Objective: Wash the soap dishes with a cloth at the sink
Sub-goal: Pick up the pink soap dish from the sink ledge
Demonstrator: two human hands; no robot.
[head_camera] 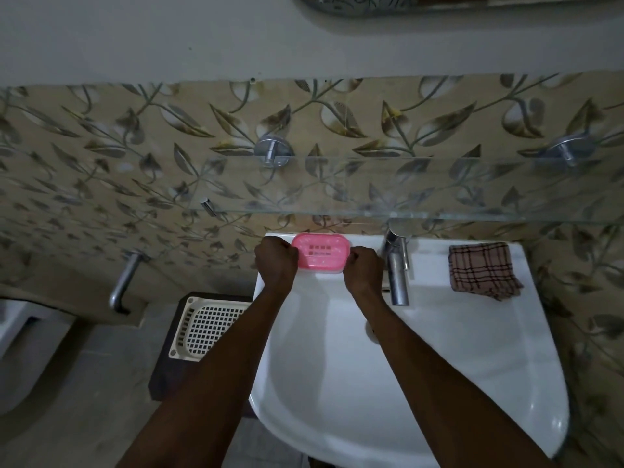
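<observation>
A pink plastic soap dish, rounded-rectangular with small slots in its top, sits flat on the back ledge of the white sink, left of the chrome tap. A checked cloth, pale with dark red lines, lies folded and slightly rumpled on the same ledge, right of the tap and well apart from the dish.

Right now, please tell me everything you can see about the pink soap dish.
The pink soap dish is a rounded rectangle that looks like glossy plastic, with rows of small square drain slots in its top. It lies flat on the back ledge of the white sink, left of the chrome tap. The left hand grips its left end and the right hand its right end. No soap shows in it.
</observation>
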